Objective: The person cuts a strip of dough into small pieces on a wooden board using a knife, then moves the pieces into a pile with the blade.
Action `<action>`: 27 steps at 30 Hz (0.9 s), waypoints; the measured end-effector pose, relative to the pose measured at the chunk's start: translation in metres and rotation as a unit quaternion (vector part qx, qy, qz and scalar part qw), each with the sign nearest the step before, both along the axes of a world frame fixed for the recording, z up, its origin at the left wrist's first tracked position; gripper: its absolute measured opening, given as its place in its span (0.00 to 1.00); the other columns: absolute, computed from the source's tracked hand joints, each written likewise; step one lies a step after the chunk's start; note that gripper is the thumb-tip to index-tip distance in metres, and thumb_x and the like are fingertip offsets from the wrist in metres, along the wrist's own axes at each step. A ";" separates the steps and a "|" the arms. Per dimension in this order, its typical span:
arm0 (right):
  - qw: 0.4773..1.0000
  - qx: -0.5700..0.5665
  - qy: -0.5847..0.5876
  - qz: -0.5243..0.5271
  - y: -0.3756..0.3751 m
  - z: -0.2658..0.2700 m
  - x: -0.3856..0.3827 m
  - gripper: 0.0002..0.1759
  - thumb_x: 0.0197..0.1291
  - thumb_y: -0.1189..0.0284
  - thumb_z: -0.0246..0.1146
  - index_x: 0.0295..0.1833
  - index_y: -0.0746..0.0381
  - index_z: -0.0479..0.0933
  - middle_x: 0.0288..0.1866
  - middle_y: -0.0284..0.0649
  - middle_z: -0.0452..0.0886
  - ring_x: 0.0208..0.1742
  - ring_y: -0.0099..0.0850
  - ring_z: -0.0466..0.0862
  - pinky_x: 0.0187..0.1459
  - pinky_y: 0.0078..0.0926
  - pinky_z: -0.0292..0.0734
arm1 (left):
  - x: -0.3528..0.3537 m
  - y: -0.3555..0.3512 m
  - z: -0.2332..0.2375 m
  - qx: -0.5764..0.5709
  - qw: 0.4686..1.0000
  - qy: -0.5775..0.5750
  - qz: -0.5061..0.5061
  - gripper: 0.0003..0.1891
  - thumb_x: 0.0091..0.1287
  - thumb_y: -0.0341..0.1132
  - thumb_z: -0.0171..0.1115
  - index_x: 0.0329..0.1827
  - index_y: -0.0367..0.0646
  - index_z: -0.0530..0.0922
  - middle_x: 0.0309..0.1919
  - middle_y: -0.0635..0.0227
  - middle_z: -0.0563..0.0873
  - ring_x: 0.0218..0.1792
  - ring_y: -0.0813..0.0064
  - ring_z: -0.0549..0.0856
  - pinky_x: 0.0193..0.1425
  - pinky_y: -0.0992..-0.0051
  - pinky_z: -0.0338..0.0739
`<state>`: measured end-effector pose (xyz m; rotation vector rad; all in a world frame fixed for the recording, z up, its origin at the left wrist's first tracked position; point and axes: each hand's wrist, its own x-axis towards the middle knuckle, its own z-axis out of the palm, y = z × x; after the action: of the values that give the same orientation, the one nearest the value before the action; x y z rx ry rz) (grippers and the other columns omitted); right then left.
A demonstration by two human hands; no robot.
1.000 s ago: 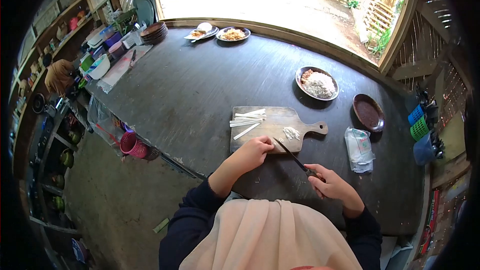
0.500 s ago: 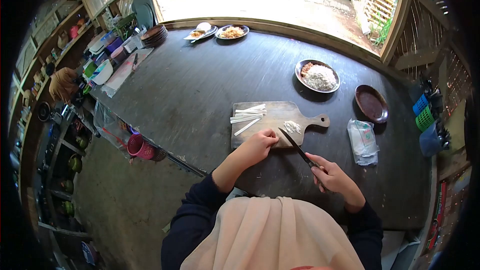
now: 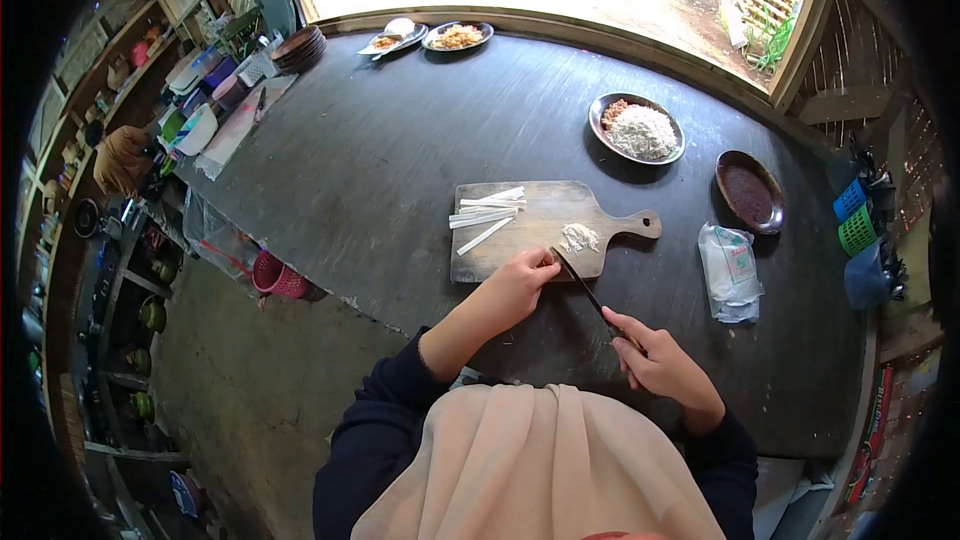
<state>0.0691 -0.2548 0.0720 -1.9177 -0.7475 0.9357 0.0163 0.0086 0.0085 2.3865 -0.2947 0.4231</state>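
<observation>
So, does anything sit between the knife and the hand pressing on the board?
Nothing visible does. The dark-bladed knife in the right hand meets the left hand at the near edge of the wooden cutting board; the white strips and white chopped pile lie farther back.

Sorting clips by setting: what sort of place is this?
Likely a rustic open-sided kitchen: right hand holding a dark-handled knife at a handled wooden cutting board; round metal plate of food on the dark wooden counter.

Wide bare desk (image 3: pixel 400 140) lies open on your left of the cutting board (image 3: pixel 540 202). On your right, the plastic bag (image 3: pixel 730 275) and dark bowl (image 3: pixel 750 192) crowd in. Beyond the board, the filled plate (image 3: pixel 640 130) blocks.
</observation>
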 end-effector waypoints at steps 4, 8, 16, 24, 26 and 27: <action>1.000 -0.002 -0.004 0.001 0.000 -0.001 0.001 0.27 0.72 0.74 0.54 0.75 0.58 0.64 0.19 0.32 0.73 0.18 0.19 0.73 0.25 0.21 0.72 | 0.000 -0.001 -0.002 0.011 1.000 -0.011 -0.004 0.17 0.58 0.16 0.57 0.51 0.31 0.80 0.48 0.52 0.80 0.51 0.53 0.81 0.57 0.65 0.76; 1.000 0.001 -0.031 0.005 0.001 0.004 -0.001 0.25 0.71 0.75 0.54 0.73 0.58 0.67 0.20 0.35 0.73 0.18 0.20 0.71 0.25 0.20 0.71 | 0.000 -0.002 -0.005 0.016 1.000 -0.018 0.000 0.17 0.57 0.15 0.57 0.51 0.31 0.79 0.48 0.52 0.80 0.51 0.53 0.81 0.57 0.65 0.76; 0.984 0.048 -0.171 0.031 0.003 -0.006 -0.003 0.25 0.69 0.78 0.56 0.71 0.59 0.69 0.19 0.42 0.70 0.19 0.23 0.66 0.28 0.22 0.70 | 0.000 -0.004 -0.002 0.023 1.000 -0.013 0.005 0.16 0.55 0.15 0.57 0.48 0.31 0.80 0.47 0.54 0.80 0.50 0.53 0.81 0.57 0.64 0.76; 0.992 0.018 -0.122 0.009 0.002 0.004 -0.001 0.24 0.67 0.76 0.59 0.69 0.57 0.72 0.20 0.52 0.71 0.18 0.33 0.66 0.29 0.27 0.72 | -0.001 -0.004 -0.002 0.039 0.999 -0.023 0.013 0.14 0.55 0.16 0.57 0.46 0.30 0.80 0.46 0.55 0.80 0.50 0.55 0.81 0.56 0.65 0.77; 0.990 0.030 -0.140 0.014 0.001 -0.006 0.001 0.24 0.67 0.75 0.59 0.69 0.56 0.72 0.20 0.52 0.71 0.18 0.33 0.66 0.29 0.27 0.72 | -0.001 -0.004 -0.002 0.037 0.999 -0.023 0.013 0.14 0.55 0.16 0.57 0.46 0.30 0.80 0.46 0.55 0.80 0.50 0.55 0.81 0.55 0.65 0.78; 0.987 0.042 -0.154 0.013 0.001 -0.010 0.000 0.24 0.68 0.75 0.59 0.69 0.56 0.72 0.21 0.52 0.71 0.18 0.33 0.66 0.29 0.27 0.72 | -0.001 -0.004 -0.002 0.039 0.999 -0.021 0.012 0.14 0.55 0.16 0.57 0.46 0.30 0.80 0.46 0.55 0.80 0.50 0.55 0.81 0.55 0.65 0.78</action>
<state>0.0692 -0.2536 0.0625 -2.0041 -0.9770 0.6179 0.0153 0.0049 0.0069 2.4623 -0.3078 0.4809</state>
